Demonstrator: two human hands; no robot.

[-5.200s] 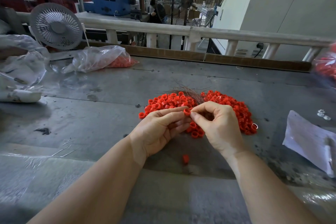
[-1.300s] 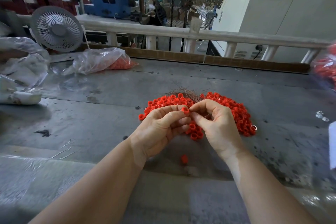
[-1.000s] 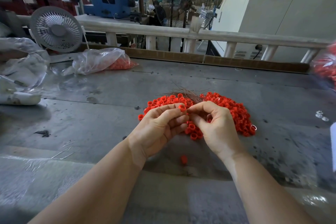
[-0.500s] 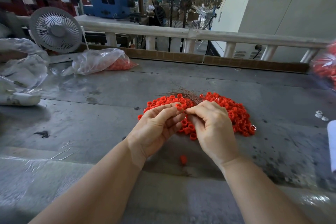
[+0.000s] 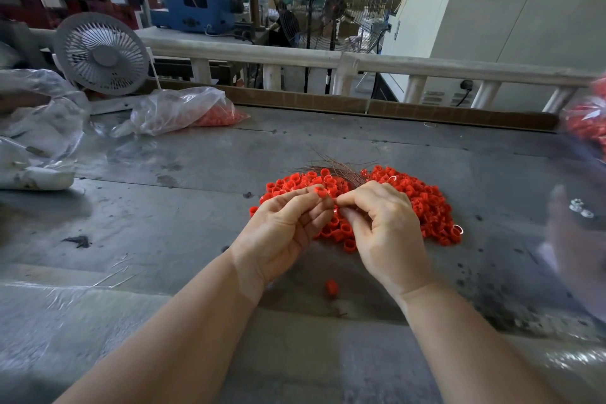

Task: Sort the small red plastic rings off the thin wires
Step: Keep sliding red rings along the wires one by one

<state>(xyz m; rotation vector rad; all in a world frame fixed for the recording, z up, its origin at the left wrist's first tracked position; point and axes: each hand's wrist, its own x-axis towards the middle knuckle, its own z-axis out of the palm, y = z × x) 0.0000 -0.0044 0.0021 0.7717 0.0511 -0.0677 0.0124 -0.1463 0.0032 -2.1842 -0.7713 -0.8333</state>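
A single red ring (image 5: 321, 191) is pinched at the fingertips of the left hand (image 5: 282, 229), held just above the near edge of the pile of red rings (image 5: 377, 203) on the grey table (image 5: 164, 223). The right hand (image 5: 383, 226) meets it from the right, thumb and forefinger closed together beside the ring; it appears to pinch a thin wire there, but the wire between the two hands is too fine to make out. The relation that governs the coming move is lateral: the ring lies to the left of the right fingertips, nearly touching them, so any wire through it would run roughly left to right between the hands, and drawing the hands apart along that line should slide the ring free. The left hand is nearer the ring, being the one that grips it. Behind both hands a bundle of thin wires (image 5: 341, 167) fans out at the far side of the pile. One stray ring (image 5: 331, 287) lies alone on the table, nearer the person, between the wrists. At far left a clear plastic bag (image 5: 177, 110) holds more red pieces, well apart from the work.
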